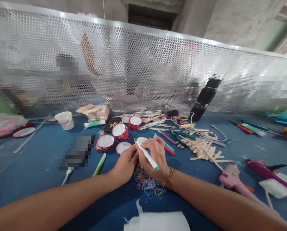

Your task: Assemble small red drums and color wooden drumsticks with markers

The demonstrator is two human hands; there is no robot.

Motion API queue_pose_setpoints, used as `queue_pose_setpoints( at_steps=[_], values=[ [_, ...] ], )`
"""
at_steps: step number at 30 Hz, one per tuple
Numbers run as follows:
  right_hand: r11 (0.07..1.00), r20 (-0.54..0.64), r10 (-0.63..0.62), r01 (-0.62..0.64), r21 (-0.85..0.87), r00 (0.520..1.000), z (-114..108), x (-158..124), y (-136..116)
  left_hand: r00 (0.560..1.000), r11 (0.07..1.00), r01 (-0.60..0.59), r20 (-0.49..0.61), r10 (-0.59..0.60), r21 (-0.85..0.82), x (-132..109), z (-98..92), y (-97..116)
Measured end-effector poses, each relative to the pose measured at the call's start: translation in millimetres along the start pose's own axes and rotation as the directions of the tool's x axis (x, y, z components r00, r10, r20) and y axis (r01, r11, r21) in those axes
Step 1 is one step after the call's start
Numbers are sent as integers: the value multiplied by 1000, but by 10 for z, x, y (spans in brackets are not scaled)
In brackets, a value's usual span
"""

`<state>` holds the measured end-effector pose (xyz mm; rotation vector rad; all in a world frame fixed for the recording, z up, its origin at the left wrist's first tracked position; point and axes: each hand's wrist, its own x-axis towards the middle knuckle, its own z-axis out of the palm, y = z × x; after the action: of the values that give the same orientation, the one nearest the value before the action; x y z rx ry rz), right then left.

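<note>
Both hands meet over the middle of the table. My right hand (156, 157) is closed round a white marker (147, 155) with a green end, its tip pointing at my left hand. A slim wooden craft stick (136, 144), green at its top end, is pinched in my left hand (126, 162); the fingers hide most of it. Below the hands lies a pile of coloured rubber bands (148, 186). Just beyond them are round red-rimmed white lids (123, 147), some stacked. A light-green pen-like piece (99, 164) lies left of my left hand.
Loose craft sticks (206, 149), pliers (179, 136) and a pink glue gun (234, 179) lie to the right. A black bottle (206, 99) leans against the perforated metal screen (143, 64). At left are a paper cup (65, 120) and a cabled phone (78, 149). White paper (157, 221) lies in front.
</note>
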<state>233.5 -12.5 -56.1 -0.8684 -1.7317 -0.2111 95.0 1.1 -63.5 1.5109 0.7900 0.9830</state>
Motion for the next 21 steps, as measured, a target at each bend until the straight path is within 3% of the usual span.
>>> queue_pose_setpoints(
  at_steps=[21],
  values=[
    [1000,-7,14,-14,4,1000,-60,72,58,999,994,-44,-6,45,100,-4,-8,13]
  ],
)
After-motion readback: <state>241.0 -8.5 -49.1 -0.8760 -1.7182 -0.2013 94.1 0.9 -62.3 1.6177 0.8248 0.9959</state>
